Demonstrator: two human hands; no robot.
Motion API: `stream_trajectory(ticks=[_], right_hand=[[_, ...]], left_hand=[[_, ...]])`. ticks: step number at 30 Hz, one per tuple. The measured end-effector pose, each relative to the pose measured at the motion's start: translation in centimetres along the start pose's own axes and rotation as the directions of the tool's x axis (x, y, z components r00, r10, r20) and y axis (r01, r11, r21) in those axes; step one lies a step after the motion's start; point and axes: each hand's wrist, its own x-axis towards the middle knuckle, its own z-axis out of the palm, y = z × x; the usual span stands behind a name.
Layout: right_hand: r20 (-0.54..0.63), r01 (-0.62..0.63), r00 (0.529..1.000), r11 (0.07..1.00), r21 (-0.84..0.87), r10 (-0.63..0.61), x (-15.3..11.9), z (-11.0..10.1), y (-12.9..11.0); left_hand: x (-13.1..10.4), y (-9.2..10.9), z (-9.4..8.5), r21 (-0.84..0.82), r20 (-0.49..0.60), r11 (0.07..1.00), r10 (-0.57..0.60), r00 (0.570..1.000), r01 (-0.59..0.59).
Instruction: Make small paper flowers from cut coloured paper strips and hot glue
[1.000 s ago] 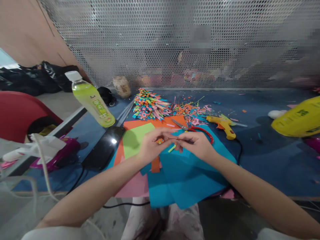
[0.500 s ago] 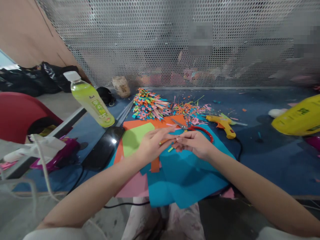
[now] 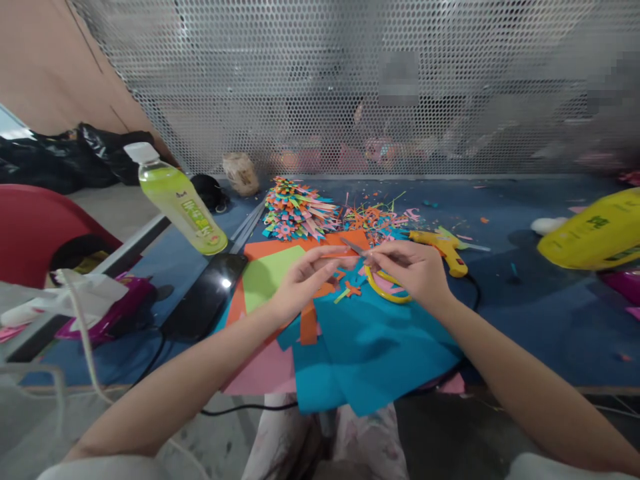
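My left hand (image 3: 307, 277) hovers over the orange and lime paper with its fingers stretched and its thumb apart, holding nothing I can see. The fingertips of my right hand (image 3: 415, 267) are pinched together right over the pivot of the scissors (image 3: 353, 246); whether they grip them or something small is hidden. One blade and a yellow handle loop show, while the red handle is covered. Below the fingers, a small orange paper cross (image 3: 353, 289) and a thin lime strip (image 3: 342, 296) lie on blue paper (image 3: 370, 353). An orange strip (image 3: 309, 323) rests to their left.
Behind the sheets stands a cone of folded coloured paper (image 3: 297, 210), beside paper scraps (image 3: 375, 219). A yellow glue gun (image 3: 453, 257) lies right, with a yellow bottle (image 3: 595, 230) farther over. On the left are a drink bottle (image 3: 183, 207) and a black phone (image 3: 205, 297).
My hands have moved apart. My right hand has shifted right and up over the scissors, uncovering the yellow loop. The orange cross now shows on the blue paper.
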Motion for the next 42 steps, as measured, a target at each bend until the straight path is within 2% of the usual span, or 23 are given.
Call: stream_trajectory(ticks=[2, 4, 7, 11, 14, 17, 23, 25, 27, 30, 34, 39, 42], right_hand=[[-0.029, 0.024, 0.999, 0.999, -0.047, -0.026, -0.1, 0.0, 0.1], [0.008, 0.023, 1.000, 0.994, -0.103, -0.022, -0.2, 0.1, 0.3], [0.070, 0.037, 0.997, 0.984, -0.177, -0.025, -0.3, 0.3, 0.3], [0.084, 0.098, 0.994, 0.952, -0.290, -0.076, -0.4, 0.4, 0.7], [0.086, 0.245, 0.969, 0.861, -0.445, -0.231, -0.4, 0.2, 1.5], [0.138, 0.391, 0.913, 0.727, -0.564, -0.384, -0.5, 0.1, 2.2], [0.323, 0.570, 0.803, 0.486, -0.663, -0.501, -0.6, -0.3, 1.8], [0.365, 0.596, 0.785, 0.449, -0.665, -0.501, -0.6, -0.4, 1.5], [0.346, 0.572, 0.807, 0.486, -0.661, -0.479, -0.5, -0.5, 1.3], [0.216, 0.461, 0.875, 0.609, -0.646, -0.434, -0.4, -0.5, 1.5], [0.105, 0.350, 0.925, 0.708, -0.613, -0.366, -0.3, -0.4, 1.7], [0.062, 0.232, 0.970, 0.814, -0.533, -0.236, -0.1, -0.3, 0.8], [0.092, 0.256, 0.965, 0.825, -0.503, -0.244, -0.1, -0.2, 0.7]], left_hand=[[0.0, -0.2, 0.0, -0.069, 0.042, 0.997, -0.034, 0.999, 0.037], [-0.1, -0.3, 0.0, -0.088, 0.100, 0.994, -0.053, 0.994, 0.061], [-0.2, -0.3, 0.1, -0.054, 0.152, 0.996, -0.060, 0.987, 0.069], [-0.3, -0.1, 0.1, 0.018, 0.181, 0.998, -0.069, 0.981, 0.067], [-0.4, 0.0, 0.2, 0.068, 0.217, 0.995, -0.081, 0.973, 0.068], [-0.5, 0.0, 0.3, 0.103, 0.250, 0.993, -0.075, 0.965, 0.051], [-0.6, -0.3, 0.1, 0.147, 0.287, 0.989, -0.061, 0.956, 0.019], [-0.6, -0.4, 0.0, 0.144, 0.270, 0.989, -0.067, 0.961, 0.029], [-0.4, -0.3, 0.0, 0.112, 0.243, 0.992, -0.081, 0.967, 0.055], [-0.2, -0.2, -0.2, 0.027, 0.222, 0.996, -0.091, 0.971, 0.088], [0.0, -0.4, -0.4, -0.028, 0.211, 0.993, -0.105, 0.972, 0.113], [-0.1, -0.4, -0.4, -0.068, 0.172, 0.987, -0.135, 0.976, 0.149], [0.0, -0.4, -0.4, -0.073, 0.168, 0.986, -0.136, 0.976, 0.150]])
